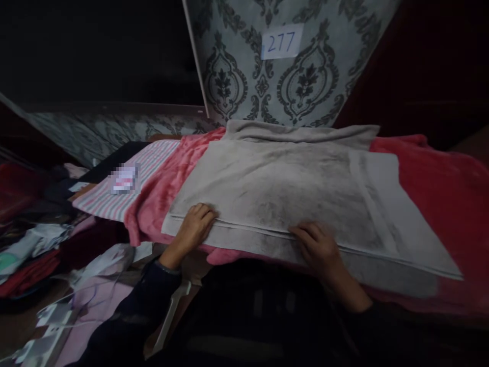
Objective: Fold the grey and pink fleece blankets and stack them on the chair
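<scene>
A large grey towel (267,178) lies spread over a red and pink blanket, its near edge folded into layers. My left hand (197,223) is closed on the towel's near folded edge, left of the middle, with fingers curled over it. Farther right along the same edge, my right hand (318,247) grips the cloth between thumb and fingers, slightly blurred. Smudgy darker patches and a paler band at the right mark the towel's surface. Its far edge is bunched in a fold near the wall.
Beneath the towel, the red blanket (443,188) extends right. A striped cloth (153,158) with a small blurred packet lies left. A dark screen (95,56) and a paper marked 277 (282,42) are on the wall. Clothes (34,270) and a power strip (49,336) lie lower left.
</scene>
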Motion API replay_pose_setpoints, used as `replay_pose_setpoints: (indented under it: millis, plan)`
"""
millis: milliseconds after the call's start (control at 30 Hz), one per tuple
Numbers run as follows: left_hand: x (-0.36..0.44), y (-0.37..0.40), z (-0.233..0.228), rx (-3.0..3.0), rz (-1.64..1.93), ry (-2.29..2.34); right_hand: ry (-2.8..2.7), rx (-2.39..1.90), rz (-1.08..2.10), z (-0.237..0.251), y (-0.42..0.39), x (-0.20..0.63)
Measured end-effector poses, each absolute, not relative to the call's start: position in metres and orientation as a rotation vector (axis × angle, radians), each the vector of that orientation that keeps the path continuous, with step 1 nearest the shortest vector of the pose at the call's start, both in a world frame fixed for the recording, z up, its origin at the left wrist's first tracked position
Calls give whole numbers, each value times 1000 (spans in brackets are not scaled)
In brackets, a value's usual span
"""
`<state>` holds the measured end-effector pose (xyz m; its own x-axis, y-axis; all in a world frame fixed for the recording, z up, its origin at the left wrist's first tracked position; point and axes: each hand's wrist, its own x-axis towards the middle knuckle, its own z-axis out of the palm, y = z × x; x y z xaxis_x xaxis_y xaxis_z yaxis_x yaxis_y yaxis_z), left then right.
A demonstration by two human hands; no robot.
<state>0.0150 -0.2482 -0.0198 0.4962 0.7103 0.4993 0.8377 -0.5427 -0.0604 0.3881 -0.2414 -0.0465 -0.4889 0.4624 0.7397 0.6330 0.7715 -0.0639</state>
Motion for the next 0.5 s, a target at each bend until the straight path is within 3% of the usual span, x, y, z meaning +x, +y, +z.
replay_pose_setpoints:
  millis: [500]
  plan:
    - [6,-245,-32,-2442,-694,-1258,-2120,-977,-262,-55,-249,384]
